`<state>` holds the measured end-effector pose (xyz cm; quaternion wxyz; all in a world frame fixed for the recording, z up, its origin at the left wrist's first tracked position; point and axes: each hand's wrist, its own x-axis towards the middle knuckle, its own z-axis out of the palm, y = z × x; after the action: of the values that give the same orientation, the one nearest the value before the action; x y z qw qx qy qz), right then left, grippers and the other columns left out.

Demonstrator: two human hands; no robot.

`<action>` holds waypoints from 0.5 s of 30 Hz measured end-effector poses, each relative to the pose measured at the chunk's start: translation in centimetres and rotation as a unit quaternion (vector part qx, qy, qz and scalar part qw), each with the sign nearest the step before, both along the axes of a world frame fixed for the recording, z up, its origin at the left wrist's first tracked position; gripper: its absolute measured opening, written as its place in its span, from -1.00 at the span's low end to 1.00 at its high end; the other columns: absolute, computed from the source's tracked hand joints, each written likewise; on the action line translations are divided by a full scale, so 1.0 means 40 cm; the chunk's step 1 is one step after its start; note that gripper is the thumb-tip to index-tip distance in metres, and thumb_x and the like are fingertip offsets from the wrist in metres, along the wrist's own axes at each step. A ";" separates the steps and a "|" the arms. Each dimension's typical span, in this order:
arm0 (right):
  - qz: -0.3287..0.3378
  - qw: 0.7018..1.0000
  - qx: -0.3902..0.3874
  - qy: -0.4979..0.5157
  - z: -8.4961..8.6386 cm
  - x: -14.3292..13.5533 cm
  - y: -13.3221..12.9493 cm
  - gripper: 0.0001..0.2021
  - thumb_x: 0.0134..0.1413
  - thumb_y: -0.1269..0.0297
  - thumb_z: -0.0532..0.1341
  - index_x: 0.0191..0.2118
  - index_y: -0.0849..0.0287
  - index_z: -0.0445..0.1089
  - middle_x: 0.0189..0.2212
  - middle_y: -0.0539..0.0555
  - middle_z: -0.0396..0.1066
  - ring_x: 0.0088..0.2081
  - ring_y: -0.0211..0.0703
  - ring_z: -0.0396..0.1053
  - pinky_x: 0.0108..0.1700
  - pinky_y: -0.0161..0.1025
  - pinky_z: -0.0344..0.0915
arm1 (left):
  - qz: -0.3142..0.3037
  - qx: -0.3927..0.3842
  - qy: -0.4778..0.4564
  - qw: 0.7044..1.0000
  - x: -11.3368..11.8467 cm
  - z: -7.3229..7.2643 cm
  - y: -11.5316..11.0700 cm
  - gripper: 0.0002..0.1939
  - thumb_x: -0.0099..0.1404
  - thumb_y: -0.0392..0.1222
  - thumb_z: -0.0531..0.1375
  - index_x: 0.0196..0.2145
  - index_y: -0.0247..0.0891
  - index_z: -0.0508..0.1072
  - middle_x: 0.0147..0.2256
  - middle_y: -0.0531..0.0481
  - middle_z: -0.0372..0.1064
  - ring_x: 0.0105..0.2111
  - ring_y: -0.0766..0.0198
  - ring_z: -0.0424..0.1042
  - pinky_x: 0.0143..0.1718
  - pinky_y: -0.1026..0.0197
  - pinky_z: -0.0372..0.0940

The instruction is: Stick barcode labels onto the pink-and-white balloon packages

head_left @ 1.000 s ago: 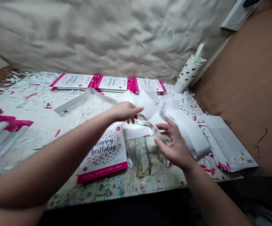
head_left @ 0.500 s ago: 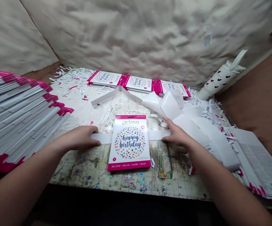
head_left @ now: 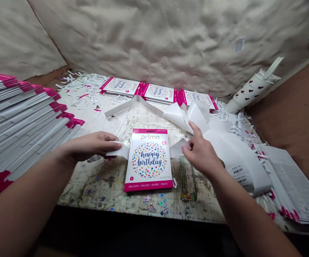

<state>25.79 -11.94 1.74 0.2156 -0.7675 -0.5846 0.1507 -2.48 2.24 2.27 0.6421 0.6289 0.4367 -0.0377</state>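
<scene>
A white and pink balloon packet printed "happy birthday" lies face up on the worn table. A white paper strip passes beneath it and sticks out on both sides. My left hand pinches the strip's left end between thumb and fingers. The right end is pinched by my right hand, whose index finger points outward. Both ends are lifted off the table.
Tall stacks of packets fill the left side. Three packet piles line the back. Loose white strips curl at the right, near a heart-patterned tumbler and flat printed sleeves. Paper scraps lie back left.
Both hands have raised the strip's ends, which now bend upward beside the packet. My right index finger has straightened away from the strip. The view has shifted slightly.
</scene>
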 end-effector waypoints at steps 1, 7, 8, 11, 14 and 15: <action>0.018 0.999 0.008 -0.043 0.001 -0.041 0.006 -0.23 0.01 0.39 0.08 0.31 0.15 -0.30 -0.58 -0.02 0.34 -0.55 -0.19 0.26 -0.45 -0.25 0.18 | 0.005 -0.009 -0.020 1.000 0.032 -0.003 -0.008 -0.69 0.07 0.01 0.23 -0.57 -0.30 0.32 -0.62 0.09 0.24 -0.61 0.42 0.15 -0.56 0.35 0.01; 0.146 0.972 0.044 -0.181 -0.087 -0.207 0.035 -0.26 0.09 0.50 -0.05 0.31 0.23 -0.48 -0.48 0.10 0.40 -0.45 -0.10 0.31 -0.41 -0.21 0.26 | 0.025 -0.024 -0.029 0.999 0.160 -0.046 -0.043 -0.72 -0.05 -0.08 0.26 -0.62 -0.27 0.24 -0.67 0.16 0.14 -0.64 0.39 0.21 -0.55 0.31 0.14; 0.156 0.972 0.054 -0.166 -0.104 -0.210 0.030 -0.26 0.10 0.47 -0.04 0.31 0.24 -0.52 -0.46 0.11 0.41 -0.41 -0.08 0.32 -0.37 -0.19 0.29 | 0.029 -0.024 -0.031 0.999 0.161 -0.050 -0.043 -0.72 -0.05 -0.09 0.26 -0.62 -0.27 0.23 -0.66 0.16 0.14 -0.63 0.39 0.21 -0.54 0.30 0.16; 0.191 0.974 0.101 -0.067 -0.138 -0.197 0.006 -0.17 0.08 0.37 0.05 0.30 0.20 -0.57 -0.31 0.14 0.42 -0.25 -0.03 0.34 -0.19 -0.13 0.34 | 0.027 -0.004 -0.040 0.999 0.153 -0.054 -0.039 -0.76 -0.02 -0.09 0.23 -0.59 -0.28 0.26 -0.63 0.15 0.15 -0.61 0.41 0.21 -0.52 0.32 0.19; 0.229 0.966 0.117 -0.003 -0.146 -0.177 -0.009 -0.16 0.06 0.40 0.05 0.31 0.14 -0.56 -0.17 0.13 0.41 -0.13 -0.04 0.31 -0.05 -0.11 0.31 | 0.013 0.071 0.001 0.997 0.164 -0.065 -0.040 -0.81 0.02 -0.11 0.18 -0.56 -0.29 0.32 -0.63 0.09 0.21 -0.60 0.36 0.25 -0.54 0.28 0.22; 0.244 0.963 0.114 0.004 -0.145 -0.172 -0.009 -0.17 0.06 0.42 0.04 0.31 0.13 -0.54 -0.15 0.13 0.40 -0.12 -0.04 0.31 -0.03 -0.11 0.30 | 0.017 0.104 0.021 0.994 0.174 -0.071 -0.041 -0.84 0.01 -0.14 0.17 -0.57 -0.29 0.33 -0.64 0.08 0.22 -0.60 0.33 0.26 -0.55 0.27 0.22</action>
<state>18.92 -12.30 -4.06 0.2606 -0.5712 -0.7667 0.1343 4.49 0.59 -0.55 0.5644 0.6841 0.4619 0.0055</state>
